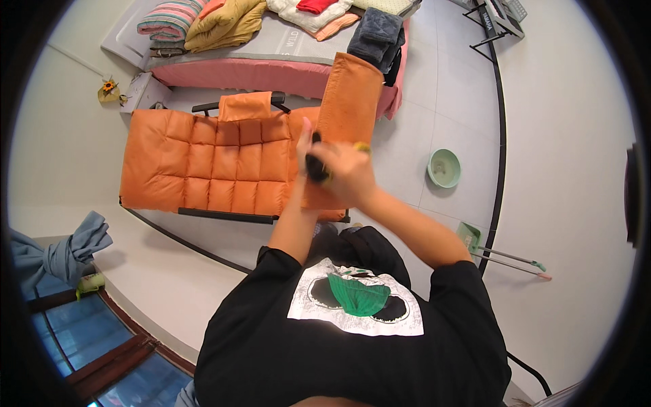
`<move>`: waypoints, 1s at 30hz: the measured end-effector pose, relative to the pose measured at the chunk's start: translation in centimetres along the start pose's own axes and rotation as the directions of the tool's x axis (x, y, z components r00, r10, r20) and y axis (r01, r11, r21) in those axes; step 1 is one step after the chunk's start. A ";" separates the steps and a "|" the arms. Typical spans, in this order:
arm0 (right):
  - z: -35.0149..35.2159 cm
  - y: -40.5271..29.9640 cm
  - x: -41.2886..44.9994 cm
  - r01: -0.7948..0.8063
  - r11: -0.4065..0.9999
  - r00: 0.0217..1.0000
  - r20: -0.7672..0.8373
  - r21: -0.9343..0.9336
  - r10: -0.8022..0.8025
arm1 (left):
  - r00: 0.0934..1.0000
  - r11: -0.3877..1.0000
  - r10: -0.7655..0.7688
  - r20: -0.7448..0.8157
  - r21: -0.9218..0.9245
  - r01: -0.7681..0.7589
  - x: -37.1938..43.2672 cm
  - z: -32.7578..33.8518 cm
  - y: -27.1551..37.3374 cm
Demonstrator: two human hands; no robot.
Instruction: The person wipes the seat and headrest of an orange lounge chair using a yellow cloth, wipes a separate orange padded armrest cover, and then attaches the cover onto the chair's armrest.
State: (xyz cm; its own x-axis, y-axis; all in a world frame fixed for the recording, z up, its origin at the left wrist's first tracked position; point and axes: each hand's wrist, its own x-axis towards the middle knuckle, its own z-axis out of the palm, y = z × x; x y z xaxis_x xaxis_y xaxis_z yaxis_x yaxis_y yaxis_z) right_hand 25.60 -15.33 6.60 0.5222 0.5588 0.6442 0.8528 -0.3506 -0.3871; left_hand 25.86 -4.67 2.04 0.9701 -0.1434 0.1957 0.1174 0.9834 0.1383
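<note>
A long orange padded panel (351, 102) stretches from near my body toward the bed, over the right end of an orange quilted recliner chair (224, 157). My right hand (348, 168) is closed around a black and yellow object (316, 165), blurred, possibly a brush, above the panel. Along the panel's left edge is my left hand (304, 145), fingers pointing away from me; the black object and my right hand partly hide it, so its hold cannot be made out. An orange cover (245, 106) hangs over the chair's far black armrest; the near armrest (226, 215) is bare.
Beyond the chair stands a bed (244, 71) with folded quilts (224, 25) and dark grey folded fabric (379, 30). On the floor at right are a green basin (444, 168) and a long-handled dustpan (469, 236). A keyboard (501, 18) stands on a frame at the wall.
</note>
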 end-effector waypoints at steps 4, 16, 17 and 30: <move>0.4 -1.0 -1.0 0.174 0.984 0.984 -0.048 0.027 -0.172 | 0.998 0.999 -0.019 -0.054 -0.040 0.017 -0.2 1.5 0.5; -1.1 5.7 2.5 -0.269 0.963 0.902 -0.357 -0.018 0.245 | 0.965 0.996 0.023 -0.263 0.091 0.001 -1.5 -0.5 0.5; -1.8 6.2 2.1 -0.344 0.932 0.840 -0.407 0.110 0.358 | 0.964 0.996 0.029 -0.265 0.092 -0.004 -1.6 -0.5 0.8; -5.3 1.1 0.9 -0.659 0.671 0.711 -0.012 0.340 0.703 | 0.992 1.000 0.016 -0.128 -0.023 -0.019 -1.5 -1.7 -1.6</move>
State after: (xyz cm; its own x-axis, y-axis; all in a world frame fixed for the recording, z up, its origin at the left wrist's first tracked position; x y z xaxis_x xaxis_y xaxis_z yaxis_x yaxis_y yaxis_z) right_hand 26.95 -19.22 10.28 0.9709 0.1414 0.1934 0.2317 -0.3483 -0.9083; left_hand 24.57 -5.87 -0.12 0.9911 -0.1123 0.0718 0.1038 0.9882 0.1125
